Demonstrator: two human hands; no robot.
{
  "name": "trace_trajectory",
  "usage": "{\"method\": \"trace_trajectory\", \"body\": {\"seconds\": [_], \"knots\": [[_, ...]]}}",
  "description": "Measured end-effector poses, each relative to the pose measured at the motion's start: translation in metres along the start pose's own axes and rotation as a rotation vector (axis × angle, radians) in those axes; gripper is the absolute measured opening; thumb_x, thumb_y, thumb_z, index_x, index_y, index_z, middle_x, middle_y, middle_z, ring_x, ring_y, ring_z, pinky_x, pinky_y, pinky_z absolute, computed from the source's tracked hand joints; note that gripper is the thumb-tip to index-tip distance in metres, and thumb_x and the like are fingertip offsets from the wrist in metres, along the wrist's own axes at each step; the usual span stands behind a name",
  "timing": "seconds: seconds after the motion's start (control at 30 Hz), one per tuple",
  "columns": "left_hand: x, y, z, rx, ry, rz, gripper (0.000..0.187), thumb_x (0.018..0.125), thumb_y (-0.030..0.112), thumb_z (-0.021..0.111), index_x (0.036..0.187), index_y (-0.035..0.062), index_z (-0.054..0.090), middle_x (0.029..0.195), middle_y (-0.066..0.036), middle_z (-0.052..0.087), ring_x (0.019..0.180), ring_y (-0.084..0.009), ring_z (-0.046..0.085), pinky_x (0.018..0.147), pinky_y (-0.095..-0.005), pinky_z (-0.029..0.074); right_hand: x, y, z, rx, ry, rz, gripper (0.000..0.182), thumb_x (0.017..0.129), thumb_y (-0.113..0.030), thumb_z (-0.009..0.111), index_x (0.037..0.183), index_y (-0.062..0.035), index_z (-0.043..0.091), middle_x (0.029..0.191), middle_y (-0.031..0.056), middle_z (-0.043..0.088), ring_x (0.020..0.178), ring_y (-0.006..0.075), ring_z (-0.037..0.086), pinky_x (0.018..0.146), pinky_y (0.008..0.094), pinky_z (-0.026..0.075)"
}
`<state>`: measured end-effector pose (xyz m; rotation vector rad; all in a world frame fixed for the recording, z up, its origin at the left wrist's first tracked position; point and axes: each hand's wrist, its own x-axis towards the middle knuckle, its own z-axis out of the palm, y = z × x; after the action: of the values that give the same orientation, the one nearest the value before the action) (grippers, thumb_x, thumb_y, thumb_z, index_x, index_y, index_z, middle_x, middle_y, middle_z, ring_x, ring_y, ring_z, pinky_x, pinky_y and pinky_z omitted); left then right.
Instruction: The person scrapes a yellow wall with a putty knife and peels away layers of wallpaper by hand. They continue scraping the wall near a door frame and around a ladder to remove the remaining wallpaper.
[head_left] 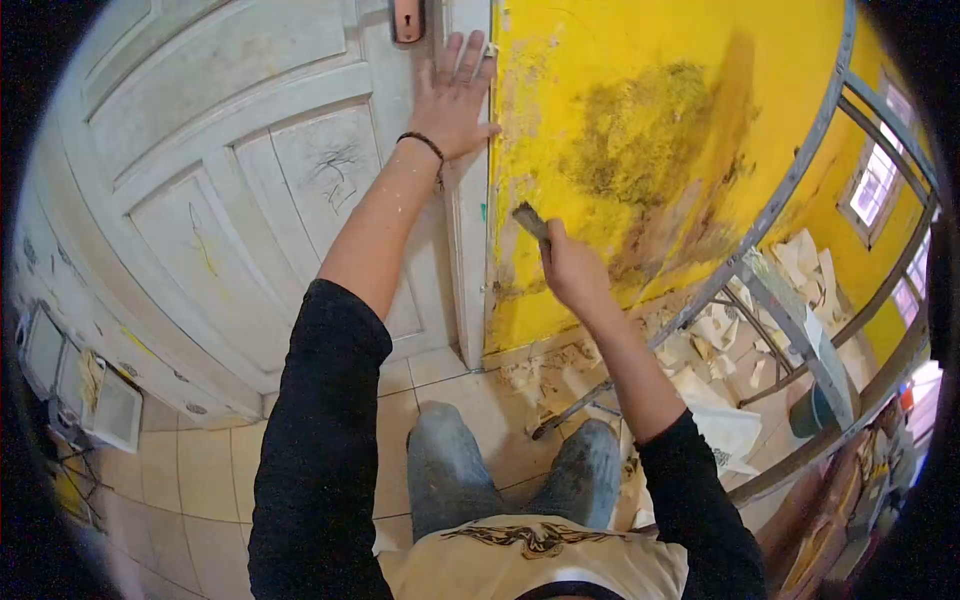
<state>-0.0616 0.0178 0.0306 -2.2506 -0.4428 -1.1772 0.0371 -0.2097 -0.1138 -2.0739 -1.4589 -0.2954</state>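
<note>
My left hand [455,100] lies flat with spread fingers against the white door frame [468,230], its thumb reaching the edge of the yellow wall [640,60]. In my right hand [577,268] is a scraper [532,222], gripped in a closed fist. Its blade end points up and left, close to the wall beside the door frame. Around the blade the yellow paint is chipped, with pale patches showing. A dark, mouldy stain [640,135] spreads over the wall to the right of the scraper.
A white panelled door [300,150] with a copper-coloured lock plate [407,20] stands left. Metal scaffolding [790,190] rises at the right. Peeled scraps [715,345] litter the tiled floor [220,470] along the wall, near a dark green bucket [808,412].
</note>
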Motion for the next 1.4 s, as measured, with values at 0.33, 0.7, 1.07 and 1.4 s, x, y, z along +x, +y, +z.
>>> {"method": "trace_trajectory", "body": {"seconds": [0.33,0.7,1.07,1.4], "knots": [[-0.002,0.001,-0.003,-0.001,-0.113,-0.005,0.109,0.074,0.048,0.08,0.159,0.0153,0.021,0.169,-0.01,-0.006,0.155,-0.0316,-0.007,0.115,-0.0646,0.022,0.073,-0.002,0.011,-0.322,0.111,-0.176,0.019,0.103,-0.025,0.046,0.111,-0.0079,0.044,0.077,0.0158,0.066,0.066,0.0408,0.065,0.055,0.0543,0.049],[-0.001,0.003,-0.002,0.021,-0.095,-0.012,0.119,0.067,0.05,0.084,0.16,0.0156,0.018,0.169,-0.01,-0.006,0.155,-0.0346,-0.006,0.114,-0.0666,0.024,0.042,0.019,0.057,-0.304,-0.069,-0.16,0.017,0.102,-0.025,0.048,0.103,-0.0092,0.043,0.076,0.0181,0.064,0.069,0.042,0.065,0.058,0.0558,0.048],[0.008,0.011,-0.054,-0.059,-0.404,-0.051,0.112,0.081,0.052,0.073,0.161,0.0067,0.008,0.168,-0.015,-0.01,0.155,-0.0349,-0.01,0.121,-0.0603,0.014,0.046,0.027,0.05,-0.246,0.125,-0.124,0.017,0.103,-0.026,0.049,0.101,-0.0091,0.044,0.078,0.0179,0.065,0.067,0.0428,0.063,0.057,0.0538,0.049],[0.003,0.01,-0.032,0.071,-0.186,-0.04,0.113,0.079,0.051,0.075,0.161,0.0063,0.01,0.168,-0.016,-0.008,0.154,-0.0365,-0.009,0.12,-0.0623,0.015,0.051,0.031,0.064,-0.279,0.1,-0.215,0.015,0.101,-0.022,0.05,0.098,-0.0091,0.043,0.08,0.0166,0.064,0.067,0.041,0.064,0.056,0.0525,0.049]]}}
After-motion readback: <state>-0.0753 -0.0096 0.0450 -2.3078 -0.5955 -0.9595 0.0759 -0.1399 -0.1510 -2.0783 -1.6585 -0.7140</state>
